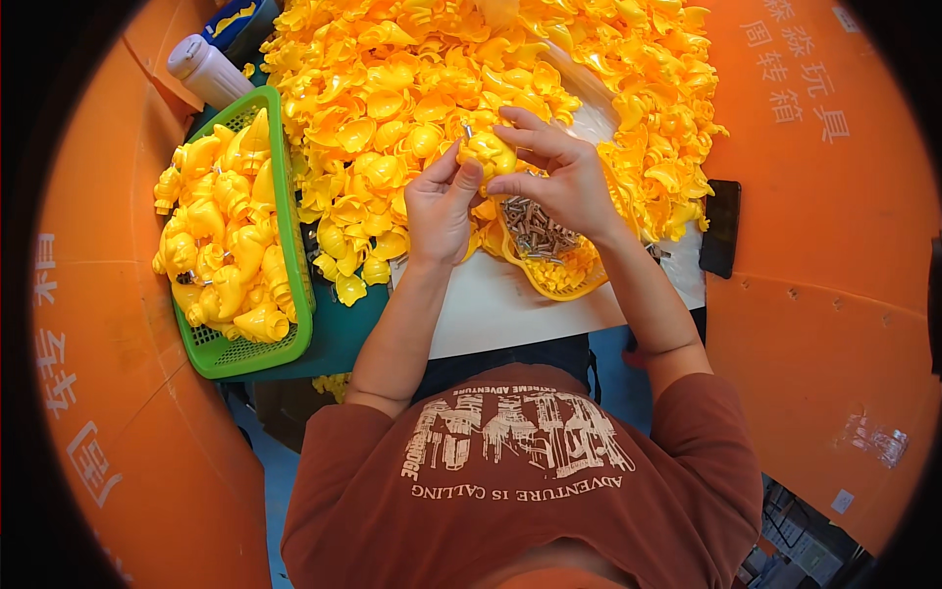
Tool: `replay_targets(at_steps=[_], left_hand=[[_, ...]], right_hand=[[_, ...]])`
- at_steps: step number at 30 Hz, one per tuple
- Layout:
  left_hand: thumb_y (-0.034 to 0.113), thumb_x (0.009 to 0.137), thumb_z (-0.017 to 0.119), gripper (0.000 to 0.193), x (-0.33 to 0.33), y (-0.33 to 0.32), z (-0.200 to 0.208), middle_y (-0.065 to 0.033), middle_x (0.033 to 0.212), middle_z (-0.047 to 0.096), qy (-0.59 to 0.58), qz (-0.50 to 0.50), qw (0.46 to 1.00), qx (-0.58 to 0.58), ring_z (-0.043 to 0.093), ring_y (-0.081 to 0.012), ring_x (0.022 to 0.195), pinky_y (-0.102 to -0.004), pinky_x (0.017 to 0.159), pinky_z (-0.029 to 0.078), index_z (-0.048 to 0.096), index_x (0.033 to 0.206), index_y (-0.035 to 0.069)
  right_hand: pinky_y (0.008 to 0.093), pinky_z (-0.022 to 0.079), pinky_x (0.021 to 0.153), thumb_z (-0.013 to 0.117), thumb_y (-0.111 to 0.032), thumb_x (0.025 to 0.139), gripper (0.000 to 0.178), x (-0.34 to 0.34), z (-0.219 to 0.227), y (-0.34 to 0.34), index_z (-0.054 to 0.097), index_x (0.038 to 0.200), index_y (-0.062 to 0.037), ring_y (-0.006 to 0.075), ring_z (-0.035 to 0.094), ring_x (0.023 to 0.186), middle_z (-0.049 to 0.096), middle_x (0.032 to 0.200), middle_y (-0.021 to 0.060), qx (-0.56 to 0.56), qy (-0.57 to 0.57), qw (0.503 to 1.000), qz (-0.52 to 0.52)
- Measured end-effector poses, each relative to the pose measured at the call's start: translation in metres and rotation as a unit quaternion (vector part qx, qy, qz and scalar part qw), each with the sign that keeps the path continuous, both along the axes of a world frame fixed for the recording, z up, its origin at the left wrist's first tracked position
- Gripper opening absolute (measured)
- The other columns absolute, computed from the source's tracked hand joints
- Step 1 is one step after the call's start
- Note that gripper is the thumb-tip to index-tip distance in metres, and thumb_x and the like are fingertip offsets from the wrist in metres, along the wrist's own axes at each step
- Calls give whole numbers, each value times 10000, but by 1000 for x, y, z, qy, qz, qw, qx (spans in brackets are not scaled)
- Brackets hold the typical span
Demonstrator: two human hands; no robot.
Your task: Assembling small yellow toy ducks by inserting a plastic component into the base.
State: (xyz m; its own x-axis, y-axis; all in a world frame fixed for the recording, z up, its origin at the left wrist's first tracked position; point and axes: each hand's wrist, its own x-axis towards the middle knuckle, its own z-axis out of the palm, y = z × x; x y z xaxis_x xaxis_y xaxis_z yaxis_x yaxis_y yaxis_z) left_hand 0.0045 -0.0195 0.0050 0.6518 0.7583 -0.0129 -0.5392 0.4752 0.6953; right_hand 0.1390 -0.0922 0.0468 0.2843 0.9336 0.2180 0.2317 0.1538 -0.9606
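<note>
Nearest the camera is the person's brown-red T-shirt point(510, 491), pale print across its chest; beyond it both forearms extend over the worktop point(345, 329). Left hand point(439, 216): fingers closed, pinching a yellow plastic part point(488, 154) from its left side, above the worktop; a silver metal pin point(468, 130) stands up at the part's far left edge. Right hand point(574, 187): fingers spread and curved around the part's right side; whether they grip it cannot be told. Just beneath the right hand is a yellow basket point(564, 292), containing small metal pieces point(535, 233); a white sheet point(481, 312) lies at the near side. Outward, a heap of yellow plastic shells point(383, 103) covers the far area; at left, a green basket point(305, 294) holds yellow pieces point(231, 245); beyond it stands a white bottle point(208, 71); at right, a flat black object point(721, 228) adjoins an orange panel point(814, 304).
</note>
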Motion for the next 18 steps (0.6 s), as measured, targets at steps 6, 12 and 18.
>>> replay_targets(at_steps=[6,12,18], left_hand=[[177,829,633,459,2,0,-2,-79,970,610,1,15,1000,-4,581,-91,784,-195,655,492,483,1171,-89],[130,821,640,428,1,0,2,-93,979,607,-4,15,1000,-14,588,-111,819,-214,704,504,490,1149,-101],[34,786,661,431,-2,1,4,-117,1016,599,-8,20,999,29,591,-137,869,-241,768,496,488,1155,-103]], right_hand=[[330,454,915,719,48,673,494,-4,-5,1,556,1139,24,228,441,1176,398,1319,189,11,10,1000,-21],[327,404,960,732,34,663,504,0,-4,0,559,1136,26,228,439,1186,419,1306,192,16,-34,999,-11],[332,388,963,769,-26,634,557,-8,8,-4,554,1146,24,228,433,1200,435,1310,159,38,-205,978,-27]])
